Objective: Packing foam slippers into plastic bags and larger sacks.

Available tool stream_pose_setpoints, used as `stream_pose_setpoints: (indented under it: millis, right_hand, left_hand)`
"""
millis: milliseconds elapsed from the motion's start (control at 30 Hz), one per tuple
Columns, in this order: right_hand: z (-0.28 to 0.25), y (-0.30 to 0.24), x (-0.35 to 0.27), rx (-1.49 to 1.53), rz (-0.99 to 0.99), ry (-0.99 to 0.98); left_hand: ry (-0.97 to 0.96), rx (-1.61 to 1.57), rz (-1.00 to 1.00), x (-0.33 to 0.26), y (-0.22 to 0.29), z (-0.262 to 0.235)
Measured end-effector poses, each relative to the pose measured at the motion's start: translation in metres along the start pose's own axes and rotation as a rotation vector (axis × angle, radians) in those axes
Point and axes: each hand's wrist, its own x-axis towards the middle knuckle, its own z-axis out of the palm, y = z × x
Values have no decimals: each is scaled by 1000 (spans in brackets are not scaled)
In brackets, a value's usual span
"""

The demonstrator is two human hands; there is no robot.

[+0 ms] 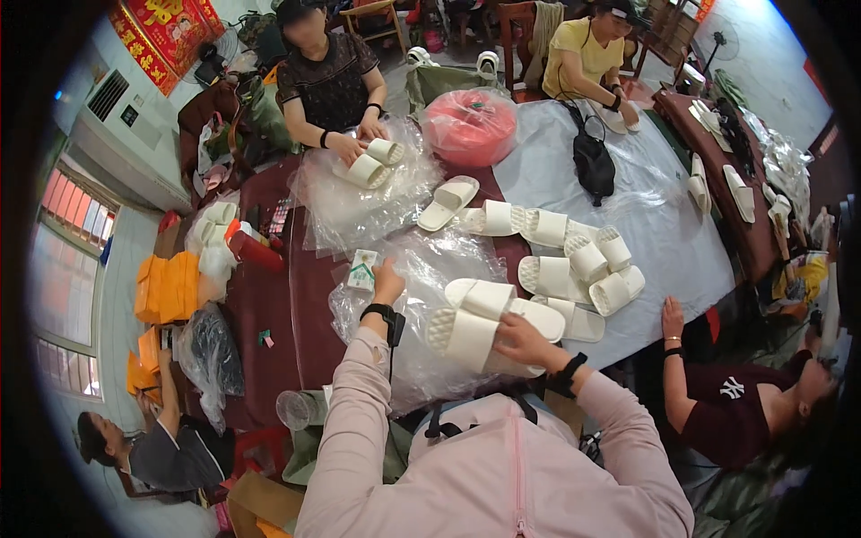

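1. Far left: orange packets (169, 285) stacked at the table's left edge.
2. Left hand (387, 282), black wrist strap, fingers pinched on a small green-white card (362, 269) over clear plastic bags (421, 269).
3. Right hand (520, 339) near centre, fingers grasping a pair of white slippers (475, 325) from above, just right of the card.
4. Right, farther: loose white slippers (583, 260) piled on the white sheet (664, 233).
5. Far side: another person's hands (359, 133) hold rolled slippers.
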Motion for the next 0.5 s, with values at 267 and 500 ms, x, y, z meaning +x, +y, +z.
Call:
stream_pose_setpoints:
  millis: [267,500]
  right_hand:
    - [63,-17,46,-223,103,-7]
    - [87,-36,62,-265,132,2]
  left_hand:
    - [-31,338,176,-5,-30,-26]
    - [-20,21,-178,49,-113,-15]
